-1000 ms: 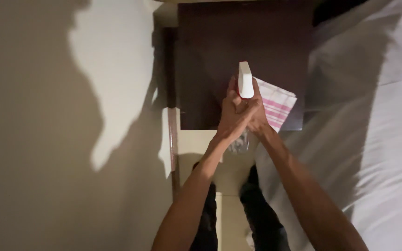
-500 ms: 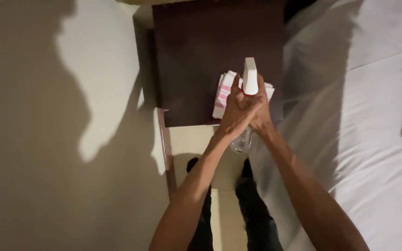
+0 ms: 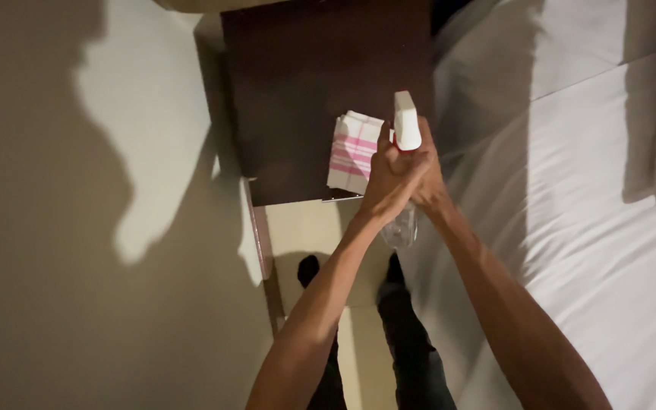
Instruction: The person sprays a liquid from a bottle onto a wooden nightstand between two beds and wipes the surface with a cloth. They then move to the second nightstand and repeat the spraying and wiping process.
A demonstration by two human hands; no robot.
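Gripping the spray bottle (image 3: 405,152) with both hands, we hold it upright over the front right corner of the dark counter (image 3: 298,91). Our left hand (image 3: 390,176) is wrapped around the neck below the white spray head, and our right hand (image 3: 428,178) closes over it from the 3 o'clock side, so the two overlap and we cannot tell which finger, if any, rests on the trigger. The clear body of the bottle hangs below our wrists at 6 o'clock, above the pale floor (image 3: 320,228) in front of the counter.

Just at 9 o'clock from the bottle lies a folded white cloth with pink stripes (image 3: 353,150), sitting on the counter close to its front edge. At 3 o'clock, just beside our right forearm, is the bed (image 3: 594,190) with its white sheet.

We judge the risks as these. The nozzle points toward 12 o'clock, so a squeeze could throw mist past the counter onto the sheet if the bottle twists rightward. Crowded hands leave little hold on the smooth lower body, so it could slip. A careless sweep of the left forearm could knock the cloth off the edge.
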